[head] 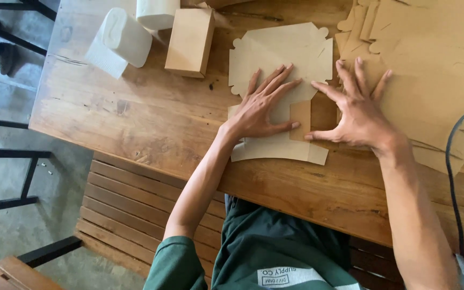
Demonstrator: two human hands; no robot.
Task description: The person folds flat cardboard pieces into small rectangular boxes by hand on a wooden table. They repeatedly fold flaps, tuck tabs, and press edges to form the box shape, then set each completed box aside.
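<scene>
A flat die-cut sheet of tan cardboard (280, 53) lies on the wooden table (151, 118). My left hand (264, 104) lies flat on the middle of the sheet, fingers spread and pointing away from me. My right hand (358, 110) presses flat at the sheet's right edge, thumb reaching toward a small folded flap (300, 121), fingers resting partly on the stack of flat cardboard blanks (430, 80) to the right. Neither hand grips anything.
A folded brown cardboard box (190, 40) stands at the back, left of the sheet. Two white paper rolls (122, 40) (157, 12) lie beside it. A dark cable (454, 182) runs down the right edge. A slatted wooden bench (130, 209) sits under me.
</scene>
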